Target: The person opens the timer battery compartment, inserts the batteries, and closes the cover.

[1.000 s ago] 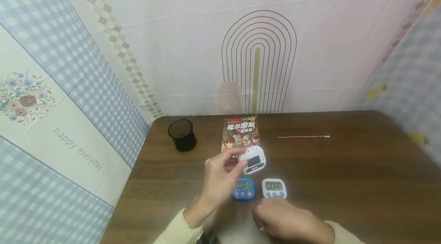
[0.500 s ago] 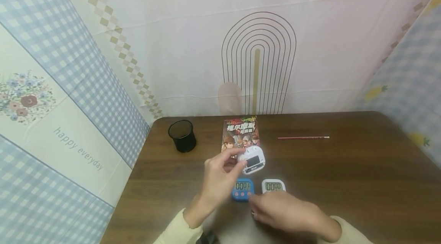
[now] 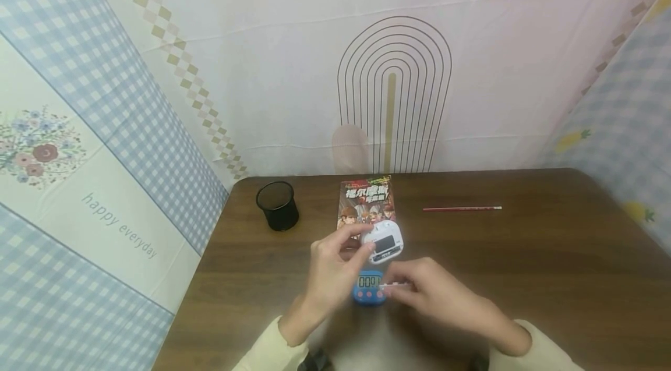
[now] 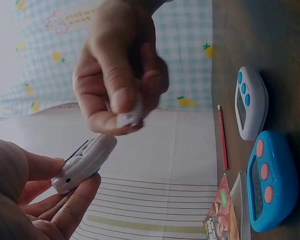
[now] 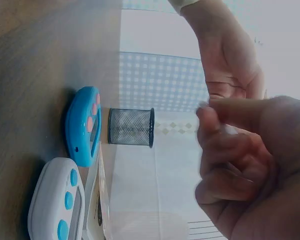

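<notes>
My left hand (image 3: 335,272) holds up a white digital timer (image 3: 395,232) by its left side, its back turned toward me. A dark rectangle and a slot along one edge show on that back. Close in front of it, my right hand (image 3: 445,301) pinches a small white piece (image 4: 131,117) between thumb and finger; its exact kind I cannot tell. On the table below lies a blue timer (image 3: 369,281) with pink buttons. A second white timer (image 4: 252,102), with blue buttons, lies beside it, covered by my right hand in the head view.
Behind the held timer lies a comic-style book (image 3: 362,202). A black mesh pen holder (image 3: 281,216) stands at the back left of the wooden table (image 3: 524,254). Toward the back right lies a red pencil (image 3: 461,208). Patterned cloth (image 3: 293,68) hangs behind the table.
My right hand has risen from low over the table toward the held timer, bringing the small white piece into sight and covering the white timer on the table. My left hand has stayed put.
</notes>
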Available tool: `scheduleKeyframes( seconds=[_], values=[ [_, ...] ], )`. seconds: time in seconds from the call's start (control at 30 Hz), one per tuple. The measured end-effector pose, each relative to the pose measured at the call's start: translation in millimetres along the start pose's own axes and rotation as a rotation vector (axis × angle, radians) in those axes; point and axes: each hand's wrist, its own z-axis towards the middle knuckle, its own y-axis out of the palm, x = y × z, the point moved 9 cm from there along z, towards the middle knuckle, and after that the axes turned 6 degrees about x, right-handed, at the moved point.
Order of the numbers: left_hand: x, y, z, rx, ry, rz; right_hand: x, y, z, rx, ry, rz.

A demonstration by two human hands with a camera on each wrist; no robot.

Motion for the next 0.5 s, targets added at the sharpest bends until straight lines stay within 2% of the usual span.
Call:
scheduleKeyframes(
  seconds=[0.2, 0.27, 0.37, 0.5],
  values=[
    [1.9, -0.4, -0.2, 0.002, 0.003, 0.007, 15.9, -20.1, 1.1, 0.161, 0.184, 0.094],
    [2.5, -1.0, 0.0, 0.008, 0.006, 0.009, 21.5, -23.5, 0.7, 0.186, 0.234, 0.118],
    [3.5, -3.4, 0.5, 0.029, 0.013, 0.012, 27.3, -25.8, 0.3, 0.189, 0.289, 0.141],
    [3.3, -7.2, 1.5, 0.062, 0.008, 0.02, 33.8, -25.2, -1.4, 0.141, 0.378, 0.217]
  ],
)
